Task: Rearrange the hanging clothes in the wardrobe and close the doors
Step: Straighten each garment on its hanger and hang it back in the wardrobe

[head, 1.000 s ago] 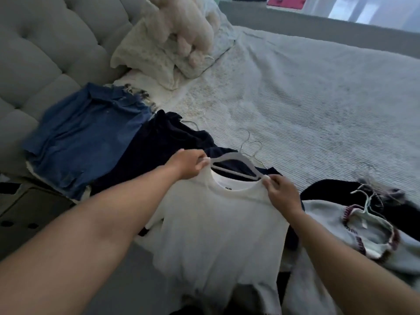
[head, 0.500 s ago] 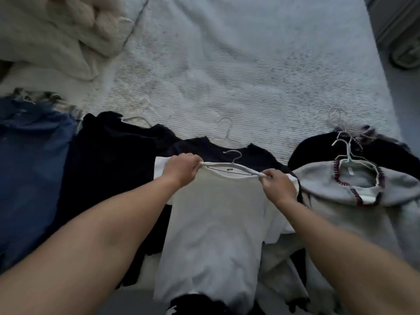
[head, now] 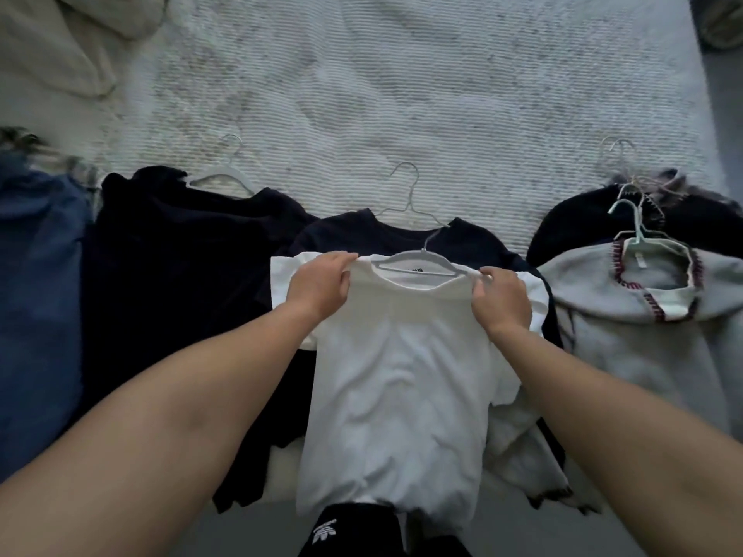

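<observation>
A white T-shirt point(head: 398, 379) on a pale hanger point(head: 416, 264) lies at the bed's near edge, over a dark navy top point(head: 402, 239). My left hand point(head: 319, 287) pinches the shirt's left shoulder and my right hand point(head: 502, 301) pinches its right shoulder. A second dark garment point(head: 177, 267) on a hanger lies to the left, with a blue denim piece point(head: 36, 299) beyond it. To the right a grey sweater with red-stitched collar point(head: 643, 315) on a mint hanger covers a black garment point(head: 579, 223). The wardrobe is not in view.
The clothes lie in a row on a white textured bedspread point(head: 402, 94). A cream pillow or blanket point(head: 60, 42) sits at the far left corner. Dark trousers with a white logo point(head: 345, 528) show at the bottom edge.
The view has swung from the headboard side to straight down over the bed. Both hands kept hold of the white T-shirt's shoulders and laid it flatter over the navy top.
</observation>
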